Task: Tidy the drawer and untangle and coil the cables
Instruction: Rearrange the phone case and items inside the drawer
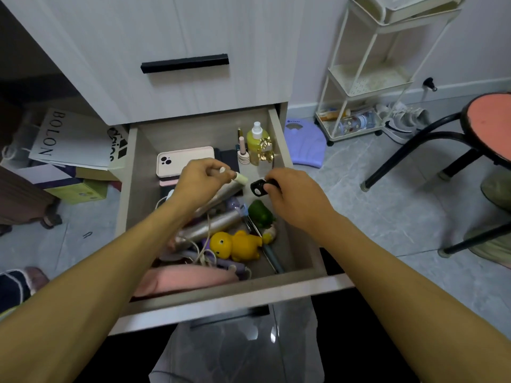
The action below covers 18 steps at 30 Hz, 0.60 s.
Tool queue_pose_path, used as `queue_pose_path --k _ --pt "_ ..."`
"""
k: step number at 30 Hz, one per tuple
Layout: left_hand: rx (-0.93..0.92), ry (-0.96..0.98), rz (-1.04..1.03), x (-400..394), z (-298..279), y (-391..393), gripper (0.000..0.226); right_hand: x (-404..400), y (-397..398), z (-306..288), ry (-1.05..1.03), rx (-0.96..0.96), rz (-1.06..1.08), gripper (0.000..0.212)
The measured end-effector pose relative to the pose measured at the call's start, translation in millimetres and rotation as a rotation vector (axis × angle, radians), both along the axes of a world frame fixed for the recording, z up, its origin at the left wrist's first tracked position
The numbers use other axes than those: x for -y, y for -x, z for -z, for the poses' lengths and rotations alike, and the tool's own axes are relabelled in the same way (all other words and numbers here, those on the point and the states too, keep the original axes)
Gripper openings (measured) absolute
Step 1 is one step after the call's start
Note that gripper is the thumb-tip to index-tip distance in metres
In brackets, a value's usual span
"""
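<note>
Both hands over open drawer: left hand pinches small white-tipped item, fingers curled; right hand grips black gadget. White cable tangled below.

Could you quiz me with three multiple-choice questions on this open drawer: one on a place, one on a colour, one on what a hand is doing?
1. Where does the spray bottle stand in the drawer?
A far right corner
B near left corner
C outside, on the floor

2. What colour is the duck toy?
A blue
B yellow
C white

3. What is the right hand doing?
A lying flat and empty
B pinching a small black gadget
C pulling the handle

Answers: 1 A, it stands by the right wall at the back. 2 B, its body is yellow. 3 B, the fingers close around it.
</note>
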<state>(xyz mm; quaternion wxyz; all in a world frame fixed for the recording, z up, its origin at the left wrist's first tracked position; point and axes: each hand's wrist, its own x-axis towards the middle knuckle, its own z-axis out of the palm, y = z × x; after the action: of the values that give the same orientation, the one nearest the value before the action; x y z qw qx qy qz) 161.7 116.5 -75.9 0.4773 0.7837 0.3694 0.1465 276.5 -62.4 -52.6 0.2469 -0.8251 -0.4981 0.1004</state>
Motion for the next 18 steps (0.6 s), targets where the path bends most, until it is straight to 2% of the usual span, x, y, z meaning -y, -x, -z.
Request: queue_pose_path --k 4,9,14,18 --pt "0.053 0.010 -0.096 -28.3 6.6 -26.8 0.008 -47.3 -26.0 0.2 0.011 0.102 -0.032 0.017" --pt "0.049 0.043 -0.161 -54.0 32.5 -51.0 0.002 -101.6 -59.4 4.4 0.105 0.214 -0.071 0.016" --pt "-0.031 -0.093 -0.052 -59.9 56.9 -57.6 0.004 -130.6 -71.4 18.9 0.273 0.498 -0.128 0.016" --pt "-0.074 -0.217 0.056 -63.9 60.6 -66.7 0.011 -140.6 -71.8 27.0 0.336 0.605 -0.204 0.024"
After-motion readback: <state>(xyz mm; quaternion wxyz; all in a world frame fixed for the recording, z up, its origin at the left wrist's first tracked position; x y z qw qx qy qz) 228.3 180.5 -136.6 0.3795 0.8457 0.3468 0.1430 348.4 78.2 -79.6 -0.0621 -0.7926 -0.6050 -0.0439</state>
